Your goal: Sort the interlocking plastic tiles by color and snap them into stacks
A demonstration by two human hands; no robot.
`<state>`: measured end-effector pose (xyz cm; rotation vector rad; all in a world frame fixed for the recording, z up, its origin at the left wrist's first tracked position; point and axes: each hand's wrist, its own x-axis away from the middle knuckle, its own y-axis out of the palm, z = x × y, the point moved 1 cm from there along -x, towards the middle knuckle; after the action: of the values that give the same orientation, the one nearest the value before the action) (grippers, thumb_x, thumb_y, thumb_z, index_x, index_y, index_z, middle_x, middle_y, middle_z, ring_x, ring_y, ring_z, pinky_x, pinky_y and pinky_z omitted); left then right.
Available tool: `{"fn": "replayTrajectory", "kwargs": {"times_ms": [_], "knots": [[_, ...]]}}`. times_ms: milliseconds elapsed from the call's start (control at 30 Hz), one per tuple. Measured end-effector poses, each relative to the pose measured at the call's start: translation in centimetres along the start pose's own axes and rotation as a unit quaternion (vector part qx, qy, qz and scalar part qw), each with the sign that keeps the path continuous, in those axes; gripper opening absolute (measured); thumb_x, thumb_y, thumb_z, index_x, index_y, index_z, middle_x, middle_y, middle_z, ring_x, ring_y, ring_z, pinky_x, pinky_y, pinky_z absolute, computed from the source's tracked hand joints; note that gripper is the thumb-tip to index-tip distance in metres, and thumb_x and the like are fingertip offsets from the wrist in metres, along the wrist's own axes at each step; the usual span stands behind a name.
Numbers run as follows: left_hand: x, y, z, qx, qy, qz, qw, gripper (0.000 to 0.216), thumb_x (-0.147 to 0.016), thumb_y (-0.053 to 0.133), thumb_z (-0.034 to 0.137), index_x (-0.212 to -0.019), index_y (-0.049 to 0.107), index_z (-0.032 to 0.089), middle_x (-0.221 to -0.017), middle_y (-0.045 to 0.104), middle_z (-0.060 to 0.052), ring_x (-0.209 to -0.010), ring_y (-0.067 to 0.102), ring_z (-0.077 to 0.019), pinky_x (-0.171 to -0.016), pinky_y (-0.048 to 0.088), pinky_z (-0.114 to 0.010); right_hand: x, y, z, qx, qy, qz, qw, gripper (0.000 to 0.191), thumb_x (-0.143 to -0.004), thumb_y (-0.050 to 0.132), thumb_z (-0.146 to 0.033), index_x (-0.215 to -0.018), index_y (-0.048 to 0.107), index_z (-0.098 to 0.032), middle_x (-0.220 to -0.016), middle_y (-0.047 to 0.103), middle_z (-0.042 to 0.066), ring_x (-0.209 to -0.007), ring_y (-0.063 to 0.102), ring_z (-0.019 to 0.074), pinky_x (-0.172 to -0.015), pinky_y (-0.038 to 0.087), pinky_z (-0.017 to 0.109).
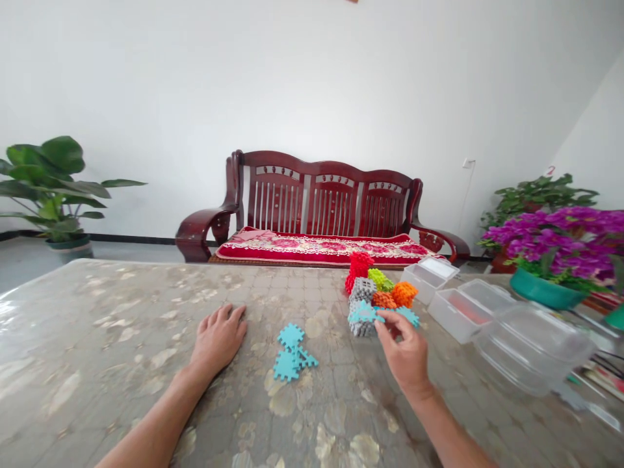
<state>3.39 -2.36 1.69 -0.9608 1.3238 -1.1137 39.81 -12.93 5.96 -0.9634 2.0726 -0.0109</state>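
Observation:
My left hand rests palm down on the patterned tablecloth, fingers loosely stretched and holding nothing. To its right lie several light-blue interlocking puzzle pieces with toothed edges, partly overlapping. Between the thumb and fingers of my right hand is a light-blue puzzle piece. It is in front of a grey built block shape, hiding part of it. Another light-blue piece shows just behind my right fingers. Red, lime-green and orange built shapes stand close behind.
Clear plastic boxes stand open on the right, one with something orange inside. Beyond them is a teal pot of purple flowers. A wooden bench stands past the table's far edge, and a potted plant at left.

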Motion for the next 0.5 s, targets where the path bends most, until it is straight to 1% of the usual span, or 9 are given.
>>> {"fn": "replayTrajectory", "kwargs": {"times_ms": [67,167,233,300,400,500], "knots": [[0.1,-0.1,0.0,0.007,-0.002,0.000,1.000,0.048,-0.095,0.033,0.033,-0.136,0.056,0.022,-0.142,0.054,-0.013,-0.130,0.049,-0.0282,-0.108,0.034,-0.044,1.6,1.7,-1.3,-0.010,-0.009,-0.046,0.999,0.020,-0.083,0.063,-0.037,-0.090,0.071,-0.020,-0.074,0.072,0.002,-0.058,0.060,0.0145,-0.059,0.050,0.025],[0.1,-0.1,0.1,0.017,-0.005,-0.004,1.000,0.047,-0.095,0.034,0.033,-0.136,0.055,0.022,-0.142,0.053,-0.013,-0.130,0.048,-0.0279,-0.109,0.032,-0.044,3.4,3.8,-1.8,-0.009,0.001,-0.120,0.993,0.016,-0.084,0.060,-0.033,-0.088,0.070,-0.021,-0.073,0.072,0.002,-0.061,0.064,0.0161,-0.060,0.051,0.026],[0.1,-0.2,0.1,0.024,-0.009,-0.004,1.000,0.046,-0.095,0.035,0.033,-0.136,0.055,0.023,-0.142,0.053,-0.013,-0.131,0.047,-0.0270,-0.109,0.032,-0.043,4.1,4.5,-1.6,0.021,0.003,-0.170,0.985,0.012,-0.085,0.060,-0.030,-0.088,0.068,-0.022,-0.077,0.072,0.001,-0.063,0.065,0.0166,-0.061,0.051,0.027],[0.2,-0.4,0.2,0.032,-0.014,-0.002,0.999,0.045,-0.094,0.037,0.032,-0.135,0.056,0.024,-0.142,0.054,-0.012,-0.131,0.047,-0.0259,-0.109,0.031,-0.043,4.5,4.7,-1.6,0.066,-0.017,-0.198,0.978,0.010,-0.084,0.060,-0.027,-0.090,0.067,-0.023,-0.085,0.072,0.002,-0.066,0.065,0.0175,-0.064,0.051,0.029],[0.4,-0.7,0.5,0.038,-0.017,0.001,0.999,0.044,-0.094,0.039,0.031,-0.133,0.056,0.024,-0.142,0.054,-0.012,-0.130,0.048,-0.0255,-0.109,0.031,-0.042,4.7,4.5,-2.5,0.118,-0.077,-0.214,0.967,0.015,-0.083,0.061,-0.019,-0.096,0.067,-0.024,-0.098,0.069,0.004,-0.087,0.066,0.0217,-0.077,0.052,0.034],[0.5,-0.9,0.6,0.035,-0.017,0.003,0.999,0.043,-0.094,0.039,0.030,-0.133,0.056,0.024,-0.141,0.054,-0.012,-0.131,0.048,-0.0262,-0.109,0.032,-0.043,4.9,4.6,-4.5,0.135,-0.145,-0.271,0.942,0.032,-0.083,0.063,-0.015,-0.111,0.067,-0.028,-0.113,0.067,0.005,-0.107,0.060,0.0246,-0.094,0.047,0.040]]}}
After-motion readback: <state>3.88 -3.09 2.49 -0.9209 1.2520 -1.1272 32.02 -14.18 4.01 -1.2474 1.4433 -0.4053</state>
